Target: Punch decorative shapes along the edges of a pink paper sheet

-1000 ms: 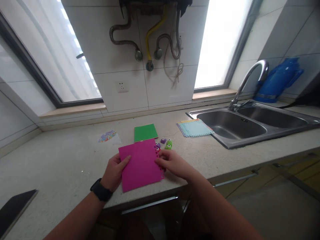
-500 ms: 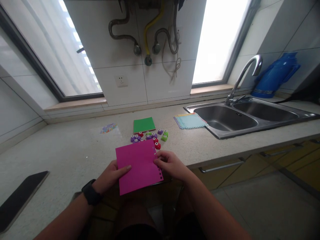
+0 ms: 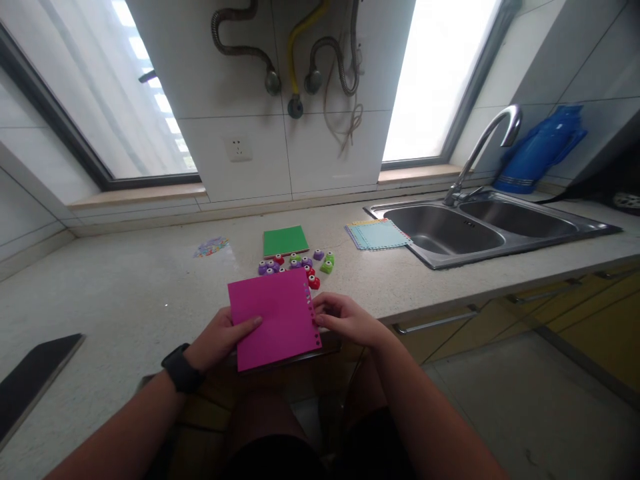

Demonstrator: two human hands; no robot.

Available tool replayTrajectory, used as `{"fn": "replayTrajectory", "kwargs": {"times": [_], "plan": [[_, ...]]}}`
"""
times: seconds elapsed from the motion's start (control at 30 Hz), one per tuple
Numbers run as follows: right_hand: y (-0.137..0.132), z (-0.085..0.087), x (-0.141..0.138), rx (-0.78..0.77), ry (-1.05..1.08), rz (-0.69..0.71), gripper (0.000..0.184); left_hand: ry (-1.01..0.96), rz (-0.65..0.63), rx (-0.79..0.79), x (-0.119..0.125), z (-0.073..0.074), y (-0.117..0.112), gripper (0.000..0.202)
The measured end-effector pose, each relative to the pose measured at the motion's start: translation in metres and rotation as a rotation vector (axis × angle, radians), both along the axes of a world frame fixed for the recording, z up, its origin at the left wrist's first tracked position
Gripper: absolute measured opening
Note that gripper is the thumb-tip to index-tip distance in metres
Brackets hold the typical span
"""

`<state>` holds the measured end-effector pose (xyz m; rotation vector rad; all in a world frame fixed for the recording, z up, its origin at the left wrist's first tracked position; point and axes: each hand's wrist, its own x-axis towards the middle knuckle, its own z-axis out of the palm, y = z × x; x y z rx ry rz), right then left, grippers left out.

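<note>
Behind the sheet (image 3: 275, 320), small pieces (image 3: 296, 265) lie on the counter (image 3: 125, 300) before the pad (image 3: 286, 241), left of the cards (image 3: 382, 235).

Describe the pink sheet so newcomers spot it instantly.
Start at the counter. Over its front edge, the left hand holds the sheet, the right hand at its holed side. Unlike the blue-topped stack by the sink, it is bright pink.

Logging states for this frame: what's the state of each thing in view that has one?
pink sheet: holed along right edge
left hand: closed on the sheet's left edge
right hand: at its right edge, grip unclear
eyed pieces: loose, clustered
green stack: flat
light-blue-topped sheets: slightly fanned
faucet: no flow visible
</note>
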<state>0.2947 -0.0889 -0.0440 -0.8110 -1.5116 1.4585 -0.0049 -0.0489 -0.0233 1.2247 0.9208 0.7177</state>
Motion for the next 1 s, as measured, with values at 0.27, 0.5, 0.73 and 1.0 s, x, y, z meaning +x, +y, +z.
{"fn": "replayTrajectory", "kwargs": {"times": [0.27, 0.5, 0.73, 1.0], "plan": [[-0.001, -0.002, -0.004, 0.101, -0.062, -0.028, 0.035, -0.005, 0.026, 0.016, 0.004, 0.004, -0.002, 0.044], [0.002, 0.004, 0.002, 0.053, 0.012, -0.181, 0.031, 0.095, -0.015, 0.096, -0.010, 0.007, 0.004, 0.035], [0.030, 0.027, 0.045, 0.210, -0.460, -0.597, 0.020, 0.117, 0.019, 0.102, -0.017, 0.009, 0.008, 0.042], [0.088, 0.044, 0.074, 0.346, -0.735, -0.637, 0.026, 0.100, 0.022, 0.048, -0.015, 0.002, 0.007, 0.042]]}}
